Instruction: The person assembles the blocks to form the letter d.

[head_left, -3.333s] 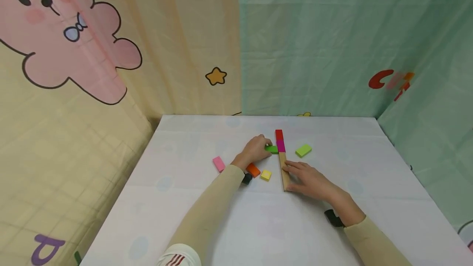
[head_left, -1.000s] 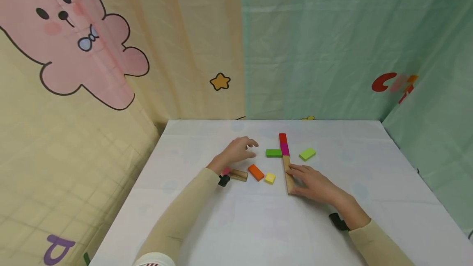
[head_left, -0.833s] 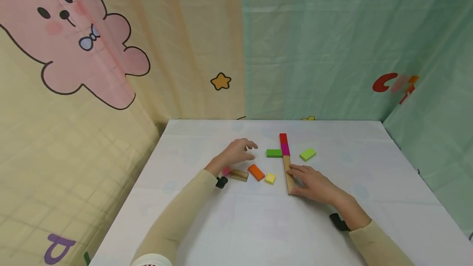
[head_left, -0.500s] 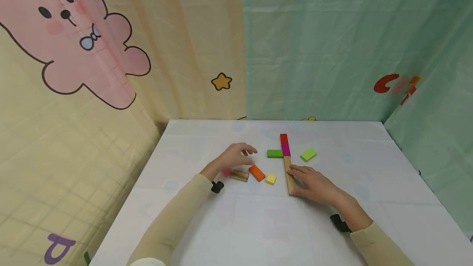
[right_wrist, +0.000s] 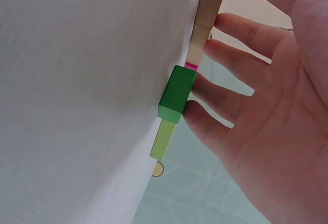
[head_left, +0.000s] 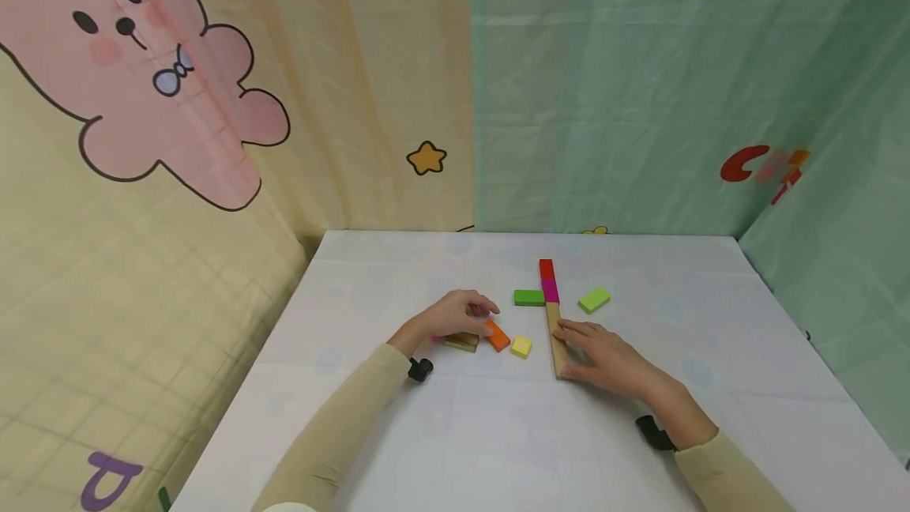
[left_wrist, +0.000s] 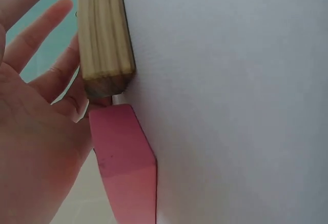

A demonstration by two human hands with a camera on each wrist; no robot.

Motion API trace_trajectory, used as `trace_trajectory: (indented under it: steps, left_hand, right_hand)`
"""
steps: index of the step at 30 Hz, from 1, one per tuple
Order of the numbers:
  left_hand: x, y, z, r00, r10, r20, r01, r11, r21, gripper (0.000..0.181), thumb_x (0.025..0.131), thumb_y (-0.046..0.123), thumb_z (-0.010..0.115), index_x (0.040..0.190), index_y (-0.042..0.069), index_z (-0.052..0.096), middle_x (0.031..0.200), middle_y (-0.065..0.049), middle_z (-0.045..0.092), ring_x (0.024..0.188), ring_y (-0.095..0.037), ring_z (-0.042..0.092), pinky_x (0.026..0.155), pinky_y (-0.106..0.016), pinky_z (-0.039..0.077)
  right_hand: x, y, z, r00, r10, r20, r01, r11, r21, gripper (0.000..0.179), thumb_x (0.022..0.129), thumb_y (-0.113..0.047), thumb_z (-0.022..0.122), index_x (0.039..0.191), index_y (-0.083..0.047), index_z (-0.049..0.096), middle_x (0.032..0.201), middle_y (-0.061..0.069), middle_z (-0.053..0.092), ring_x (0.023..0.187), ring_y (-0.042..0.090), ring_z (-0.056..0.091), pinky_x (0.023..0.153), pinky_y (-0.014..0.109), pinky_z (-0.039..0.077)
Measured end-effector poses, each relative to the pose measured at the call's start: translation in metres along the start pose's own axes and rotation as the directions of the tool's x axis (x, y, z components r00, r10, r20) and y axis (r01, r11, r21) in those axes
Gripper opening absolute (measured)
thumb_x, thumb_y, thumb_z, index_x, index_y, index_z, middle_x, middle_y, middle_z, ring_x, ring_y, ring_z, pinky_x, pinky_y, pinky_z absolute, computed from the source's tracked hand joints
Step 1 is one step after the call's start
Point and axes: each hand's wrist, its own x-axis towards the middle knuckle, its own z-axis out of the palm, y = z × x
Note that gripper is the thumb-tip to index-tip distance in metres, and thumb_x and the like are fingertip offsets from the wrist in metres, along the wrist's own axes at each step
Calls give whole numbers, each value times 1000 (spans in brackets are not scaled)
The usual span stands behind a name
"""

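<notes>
My left hand (head_left: 455, 313) is held low over a short wooden block (head_left: 462, 342), its fingers loosely bent. Its thumb and fingertips are at the far end of an orange block (head_left: 498, 336); whether they touch it I cannot tell. In the left wrist view the fingers are spread behind the wooden block and a pink block (left_wrist: 123, 152). My right hand (head_left: 607, 358) rests thumb and fingertips along the right side of a long wooden strip (head_left: 555, 338). A magenta block (head_left: 550, 291), then a red block (head_left: 546, 269), continue the strip's line. A green block (head_left: 529, 298) adjoins the line's left side.
A small yellow block (head_left: 521, 347) lies between the orange block and the strip. Right of the line is a lime-green block (head_left: 593, 300). Everything lies on a white-covered table (head_left: 498, 449), with printed curtains (head_left: 604, 101) behind and at both sides.
Earlier my left hand held the green block against the line, then let it go. It has since moved left and nearer, down to the orange block. My right hand has stayed at the strip.
</notes>
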Motion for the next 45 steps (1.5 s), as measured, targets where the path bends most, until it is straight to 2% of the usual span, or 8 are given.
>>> trace_trajectory:
  steps: [5,9,18,25,32,41,45]
  left_hand:
    - [4,-3,5,999,7,36,-8,999,39,32,88,34,80,119,31,74,110,12,60,108,-13,53,96,-33,43]
    - [4,-1,7,999,17,36,-19,997,69,27,88,31,80,114,30,76,110,10,58,108,-14,51,96,-34,43]
    - [5,4,7,1000,-5,15,3,992,128,19,86,33,82,105,32,78,108,10,57,105,-12,51,93,-31,44]
    - [4,8,9,999,-53,2,52,984,169,15,84,32,84,97,34,77,103,10,58,99,-14,53,90,-30,44]
    - [5,12,11,1000,-20,1,19,983,183,14,84,29,84,92,31,74,96,7,58,90,-15,54,80,-29,45]
    - [5,13,10,1000,21,12,-23,984,175,17,84,26,85,91,25,69,90,8,64,85,-12,57,78,-27,47]
    - [2,13,8,1000,24,3,-24,986,162,18,85,26,84,92,21,67,85,7,63,81,-12,55,74,-26,45]
  right_hand:
    - [0,0,-1,1000,2,0,-2,1000,-5,69,90,-43,75,148,-12,52,157,11,39,140,41,37,106,63,36]
    - [0,-1,-1,1000,-2,2,2,1000,-3,70,90,-44,75,147,-11,52,157,12,40,139,42,38,105,63,36]
    - [0,0,0,1000,-6,-12,6,1000,-13,70,90,-45,74,147,-11,52,156,12,40,139,40,38,105,63,37]
    - [1,-1,1,1000,-10,1,10,1000,20,71,90,-45,74,148,-10,52,156,13,40,140,40,37,106,63,35]
    - [0,2,3,1000,-6,-5,7,1000,13,71,90,-44,74,148,-11,51,157,12,40,140,40,37,106,63,36]
    - [-1,3,2,1000,-8,-8,8,1000,2,71,89,-45,75,148,-11,52,157,12,39,139,41,38,105,63,36]
    - [1,2,2,1000,-10,-12,10,1000,7,71,89,-43,75,148,-11,52,157,12,40,139,40,38,106,63,36]
